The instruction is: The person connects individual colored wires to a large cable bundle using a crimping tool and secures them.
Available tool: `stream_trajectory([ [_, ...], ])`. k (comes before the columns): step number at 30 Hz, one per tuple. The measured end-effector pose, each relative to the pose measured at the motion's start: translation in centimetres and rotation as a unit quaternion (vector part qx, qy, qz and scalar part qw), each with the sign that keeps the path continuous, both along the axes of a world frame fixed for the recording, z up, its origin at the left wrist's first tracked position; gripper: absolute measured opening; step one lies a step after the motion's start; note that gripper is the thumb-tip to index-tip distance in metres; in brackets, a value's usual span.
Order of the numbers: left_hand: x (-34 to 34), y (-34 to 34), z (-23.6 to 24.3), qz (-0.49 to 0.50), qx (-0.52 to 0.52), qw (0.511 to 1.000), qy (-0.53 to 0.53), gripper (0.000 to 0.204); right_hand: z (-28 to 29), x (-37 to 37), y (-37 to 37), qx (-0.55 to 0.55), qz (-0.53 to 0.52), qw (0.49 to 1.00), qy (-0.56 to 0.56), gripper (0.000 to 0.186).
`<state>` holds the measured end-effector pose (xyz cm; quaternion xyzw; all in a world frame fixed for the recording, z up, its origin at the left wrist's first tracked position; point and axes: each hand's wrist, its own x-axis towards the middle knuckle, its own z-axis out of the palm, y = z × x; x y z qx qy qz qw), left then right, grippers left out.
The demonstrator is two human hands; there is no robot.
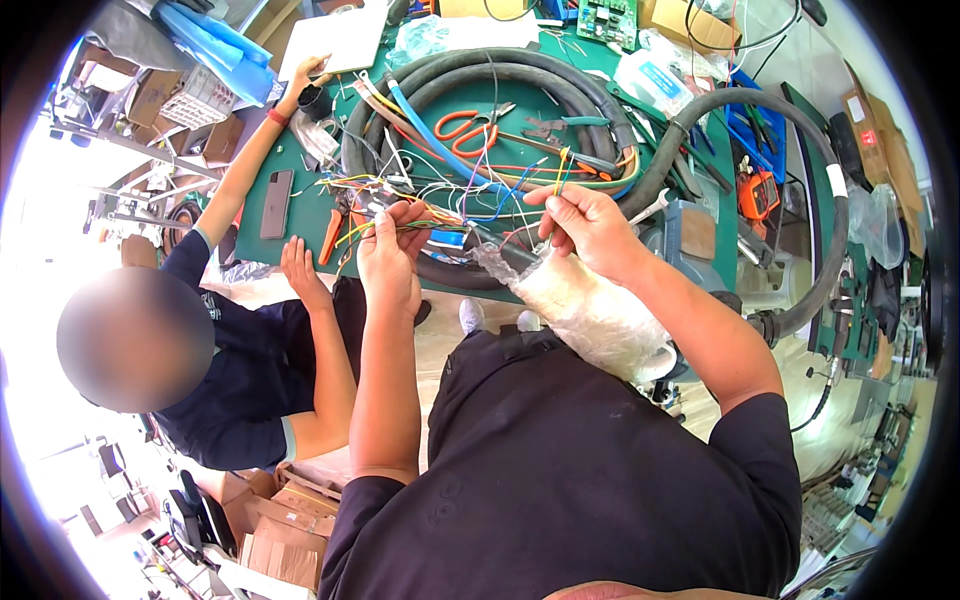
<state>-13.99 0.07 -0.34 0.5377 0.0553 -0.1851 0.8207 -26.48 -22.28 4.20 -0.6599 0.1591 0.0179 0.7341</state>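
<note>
Thin multicoloured wires (445,214) fan out from a cable end over the green table. My left hand (392,265) is closed, thumb against fingers, on several of these wires, some yellow and green. My right hand (592,232) pinches a thin wire (562,172) between thumb and fingers, right of the bundle. Under my right hand hangs a bulky part wrapped in clear plastic (590,310), with a dark cable running into it. Pliers with orange handles (331,236) lie left of my left hand. Orange-handled scissors (466,136) rest inside the coiled black cable (470,62).
A co-worker sits at left, one hand (298,268) at the table edge, the other (306,84) stretched to a small black part. A phone (276,205) lies between those arms. Thick black cable (838,215) loops past the table's right side. Blue bins (752,135) hold tools.
</note>
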Motion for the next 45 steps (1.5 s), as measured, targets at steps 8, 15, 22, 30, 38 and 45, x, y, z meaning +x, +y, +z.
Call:
stream_trajectory([
  [8, 0.1, 0.2, 0.2, -0.007, -0.004, 1.0, 0.003, 0.032, 0.1, 0.3, -0.3, 0.005, -0.024, 0.999, 0.036, 0.024],
  [15, 1.2, 0.4, -0.3, -0.027, 0.001, 1.0, 0.0, 0.032, -0.5, 2.3, -1.6, -0.017, -0.043, 0.994, 0.1, 0.024],
  [22, 2.4, 1.2, -1.0, -0.066, -0.008, 0.997, 0.032, 0.031, -2.0, 3.6, -1.9, -0.041, -0.079, 0.977, 0.193, 0.023],
  [30, 5.0, 3.2, -0.1, -0.139, -0.009, 0.99, 0.001, 0.022, -2.7, 4.5, -1.0, -0.016, -0.123, 0.961, 0.246, 0.021],
  [38, 9.6, 3.8, 0.5, -0.242, -0.014, 0.97, -0.011, 0.018, -3.7, 4.9, -0.2, -0.006, -0.17, 0.95, 0.26, 0.021],
  [45, 14.1, 4.7, 2.2, -0.196, -0.024, 0.978, -0.073, 0.027, -3.1, 4.6, -0.4, -0.009, -0.212, 0.94, 0.266, 0.02],
])
